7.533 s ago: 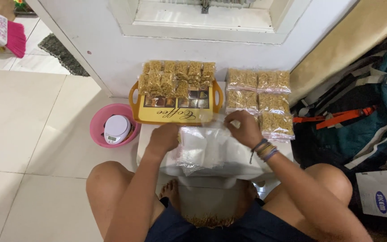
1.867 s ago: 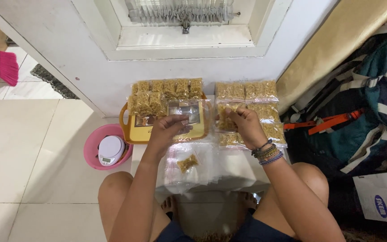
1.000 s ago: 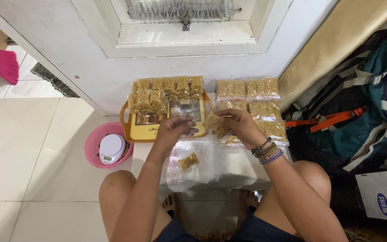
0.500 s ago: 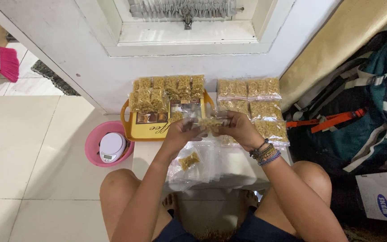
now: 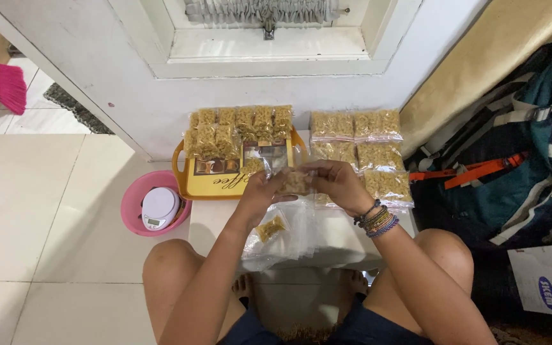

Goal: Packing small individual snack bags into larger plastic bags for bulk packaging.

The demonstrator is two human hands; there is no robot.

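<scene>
Over low white table (image 5: pixel 215 220), between knees: left hand (image 5: pixel 260 191) and right hand (image 5: pixel 333 182) both pinched shut on one small clear snack packet (image 5: pixel 295 182), held up just above table's far edge, fingers at either end. Beaded bracelets (image 5: pixel 375 220) on right wrist. Below hands, flat on table: stack of empty clear bags (image 5: pixel 308 227) w/ one partly filled bag (image 5: pixel 269 228) on top, left side. Beyond hands, against white door (image 5: pixel 122 96): yellow tray (image 5: pixel 193 185) loaded w/ filled packets (image 5: pixel 237 124) in rows; more filled packets (image 5: pixel 356 144) in rows just right of tray, on table. Left of table on tiled floor: pink basin (image 5: pixel 132 211) holding white kitchen scale (image 5: pixel 159 207). Far left: pink brush (image 5: pixel 11 89). Right: striped bags w/ orange strap (image 5: pixel 480 169), near right knee.
</scene>
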